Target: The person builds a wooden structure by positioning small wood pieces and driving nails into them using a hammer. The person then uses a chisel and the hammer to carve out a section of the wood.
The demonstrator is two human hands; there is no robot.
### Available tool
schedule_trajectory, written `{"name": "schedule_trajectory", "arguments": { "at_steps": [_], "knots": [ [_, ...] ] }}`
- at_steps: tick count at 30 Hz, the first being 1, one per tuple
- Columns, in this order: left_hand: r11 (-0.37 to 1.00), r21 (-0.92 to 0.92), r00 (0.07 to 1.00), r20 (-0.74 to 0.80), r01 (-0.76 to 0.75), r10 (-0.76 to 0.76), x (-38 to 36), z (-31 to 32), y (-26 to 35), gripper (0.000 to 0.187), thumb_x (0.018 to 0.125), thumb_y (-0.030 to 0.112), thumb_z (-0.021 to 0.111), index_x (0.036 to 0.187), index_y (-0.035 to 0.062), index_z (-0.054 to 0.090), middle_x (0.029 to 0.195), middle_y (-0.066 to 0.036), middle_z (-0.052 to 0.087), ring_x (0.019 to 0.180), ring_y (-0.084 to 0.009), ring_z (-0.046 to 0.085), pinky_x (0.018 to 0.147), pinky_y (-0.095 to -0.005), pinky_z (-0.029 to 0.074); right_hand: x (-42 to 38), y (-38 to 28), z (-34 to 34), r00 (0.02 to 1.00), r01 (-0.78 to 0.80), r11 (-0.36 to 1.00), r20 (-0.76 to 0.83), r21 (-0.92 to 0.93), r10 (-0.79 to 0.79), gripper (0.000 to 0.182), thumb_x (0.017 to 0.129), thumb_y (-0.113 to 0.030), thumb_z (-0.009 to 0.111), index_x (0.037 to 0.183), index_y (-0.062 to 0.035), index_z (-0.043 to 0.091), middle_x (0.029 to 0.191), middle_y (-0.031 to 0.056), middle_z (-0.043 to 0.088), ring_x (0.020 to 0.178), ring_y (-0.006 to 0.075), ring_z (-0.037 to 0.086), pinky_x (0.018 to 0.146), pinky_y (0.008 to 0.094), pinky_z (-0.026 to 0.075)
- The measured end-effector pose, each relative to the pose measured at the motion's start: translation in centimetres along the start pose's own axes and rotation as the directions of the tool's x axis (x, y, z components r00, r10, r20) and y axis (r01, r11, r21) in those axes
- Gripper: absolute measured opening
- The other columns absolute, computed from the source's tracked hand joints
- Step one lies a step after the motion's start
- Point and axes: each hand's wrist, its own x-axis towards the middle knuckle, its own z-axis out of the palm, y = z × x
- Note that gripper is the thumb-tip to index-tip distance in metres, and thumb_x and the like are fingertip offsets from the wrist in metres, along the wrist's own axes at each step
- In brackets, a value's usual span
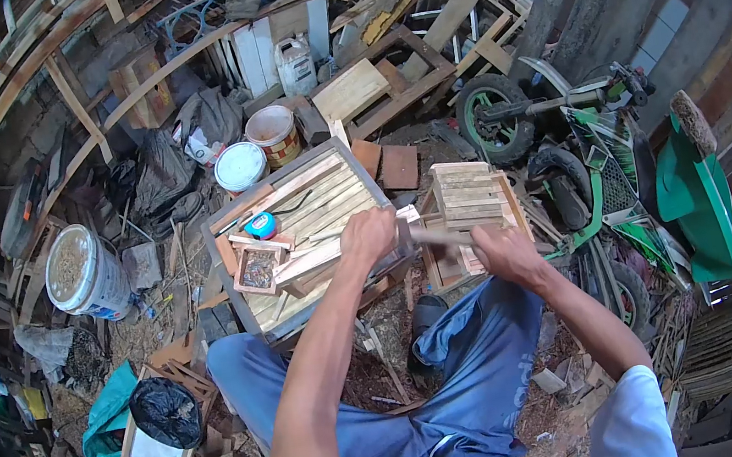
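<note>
The person sits on the floor, knees apart in blue trousers (459, 373). The right hand (506, 252) is closed around one end of a thin wood strip (439, 235); the left hand (367, 236) has its fingers curled shut over the other end, where the strip meets a small wooden frame (315, 261) lying on a slatted pallet (308, 208). The strip looks light and stiff, dry enough to splinter or snap if bent, so it is best gripped near both ends, as now. Beside the frame sit a small box of nails (257, 269) and a tape measure (261, 226). A slatted crate (471, 201) stands just right of the hands. Farther off are paint tins (240, 166), a white bucket (85, 273) and a green motorbike (577, 145).
</note>
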Motion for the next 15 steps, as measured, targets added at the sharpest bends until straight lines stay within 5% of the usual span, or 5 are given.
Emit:
{"name": "schedule_trajectory", "arguments": {
  "at_steps": [3, 6, 8, 11, 15],
  "knots": [
    [0.999, -0.037, 0.999, -0.025, 0.019, -0.02, -0.1, -0.7, 0.6, 0.029, 0.083, 0.029, 0.06, 0.086, 0.0016, 0.068, 0.081, -0.022, 0.068, 0.079, -0.0355, 0.068, 0.073, -0.0436, 0.055, 0.5, 0.3, 0.2, 0.989, -0.126, 0.987, 0.068, -0.099, 0.133, 0.018, 0.087, -0.021, 0.059, 0.092, -0.0065, 0.049, 0.074, 0.0164, 0.063, 0.056, 0.0373, 0.062, 0.051, 0.0484, 0.051],
    [1.0, -0.012, 0.999, -0.044, -0.01, 0.009, -0.3, 0.5, -0.2, 0.021, 0.081, 0.02, 0.058, 0.085, 0.0023, 0.068, 0.08, -0.021, 0.068, 0.078, -0.0355, 0.068, 0.072, -0.0434, 0.055, -0.1, -0.5, -0.2, 0.996, 0.061, 0.998, -0.061, -0.002, -0.061, 0.019, 0.09, -0.022, 0.054, 0.097, -0.0059, 0.048, 0.075, 0.0181, 0.063, 0.056, 0.0367, 0.063, 0.05, 0.0485, 0.051],
    [1.0, 0.002, 0.999, -0.041, -0.019, 0.019, -0.5, -0.5, 0.4, 0.018, 0.079, 0.016, 0.057, 0.085, 0.0032, 0.069, 0.079, -0.021, 0.068, 0.077, -0.0348, 0.069, 0.071, -0.0432, 0.055, 0.1, 0.3, 0.1, 1.0, 0.009, 1.0, 0.01, -0.022, -0.009, 0.019, 0.09, -0.022, 0.054, 0.097, -0.0059, 0.047, 0.08, 0.0175, 0.062, 0.059, 0.0375, 0.064, 0.05, 0.0495, 0.05],
    [0.998, -0.045, 0.999, 0.018, 0.044, -0.043, -0.4, -1.4, 1.2, 0.017, 0.076, 0.013, 0.057, 0.083, 0.0034, 0.069, 0.08, -0.021, 0.068, 0.076, -0.0336, 0.069, 0.07, -0.0427, 0.056, 0.5, 0.9, 0.2, 0.979, -0.134, 0.986, 0.139, -0.104, 0.148, 0.021, 0.088, -0.022, 0.058, 0.095, -0.0061, 0.047, 0.081, 0.017, 0.062, 0.063, 0.0391, 0.064, 0.051, 0.0502, 0.051],
    [1.0, 0.018, 1.0, -0.027, 0.005, -0.005, -0.1, -0.8, 0.7, 0.019, 0.075, 0.017, 0.059, 0.083, 0.0035, 0.069, 0.078, -0.021, 0.068, 0.075, -0.034, 0.069, 0.07, -0.0429, 0.055, -0.3, 0.4, 0.2, 1.0, -0.005, 1.0, 0.0, 0.001, 0.005, 0.02, 0.09, -0.023, 0.054, 0.097, -0.0063, 0.047, 0.08, 0.0174, 0.062, 0.062, 0.0415, 0.063, 0.051, 0.0513, 0.05]
  ]
}}
